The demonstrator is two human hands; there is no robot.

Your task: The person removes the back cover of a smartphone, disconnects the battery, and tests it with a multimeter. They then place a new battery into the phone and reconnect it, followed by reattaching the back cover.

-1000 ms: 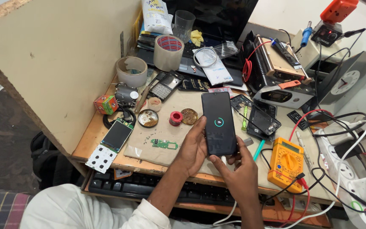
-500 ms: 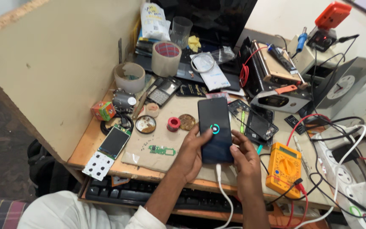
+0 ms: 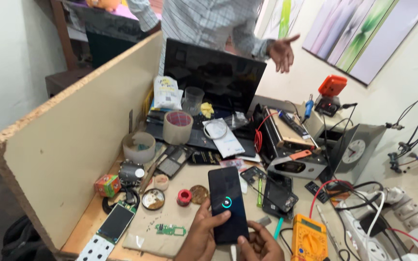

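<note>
- Black smartphone (image 3: 227, 203) sits low centre of the head view, held just above the counter (image 3: 85, 227), screen up and lit with a small ring icon near its middle.
- Long axis runs roughly 12 to 6 o'clock, top edge tipped slightly toward 11; bottom edge points at us, with a white cable (image 3: 232, 251) leading from it.
- Our left hand (image 3: 200, 237) cups the phone's left edge from 8 o'clock, fingers wrapped on the frame, thumb lying on the glass.
- Our right hand (image 3: 260, 244) supports the lower right corner from 5 o'clock, fingers curled narrow against the frame, thumb tip by the bottom edge.
- Judgement: to do this well we keep the phone level, grip by the edges only, leave the glass around the icon uncovered and put no strain on the cable.
- At 9 o'clock of the phone: red spool (image 3: 184, 196), round tin (image 3: 153, 198), small green circuit board (image 3: 170, 229).
- At 3 o'clock: opened phone body (image 3: 279, 195); at 4 o'clock, yellow multimeter (image 3: 309, 238).
- At 12 o'clock, further off: tape roll (image 3: 177, 127) and dark laptop (image 3: 214, 77).
- Beyond the laptop another person stands, one hand (image 3: 282, 50) out, open.
</note>
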